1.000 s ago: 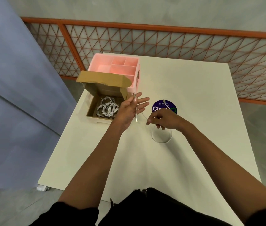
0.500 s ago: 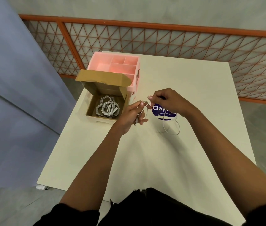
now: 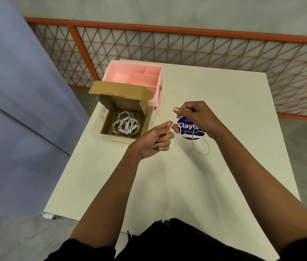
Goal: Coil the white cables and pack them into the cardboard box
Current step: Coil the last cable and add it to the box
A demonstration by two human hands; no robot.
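Counter (image 3: 196, 194) surface is lying open to the right of the cardboard box (image 3: 105, 123) and on the near side of it, running out to a straight right edge. The box is sitting hard against the counter's left edge, its lid flap standing up at the back. A bundle of coiled cables (image 3: 126, 126) is lying inside it.

Just right of the box, both hands are working above the counter. The left hand (image 3: 154, 139) is curling its fingers into a closed grip round a thin white cable (image 3: 192, 140), with thumb and forefinger pinching the strand. The right hand (image 3: 196, 115), a little farther from the box, is pinching the same cable in a tight fingertip grip. Loose loops are hanging and trailing onto the counter below both hands.

A pink tray (image 3: 134, 76) with dividers is standing directly behind the box, touching its lid. A purple sticker (image 3: 185, 127) is lying right of the box, under the hands. An orange railing (image 3: 167, 32) is running beyond the far edge, and a blue wall (image 3: 17, 110) is closing off the space left of the box.

The right wrist is covering part of the sticker's lettering. The cable is blending into the pale counter, so its ends are hard to trace. Dark clothing is cutting off the near edge.
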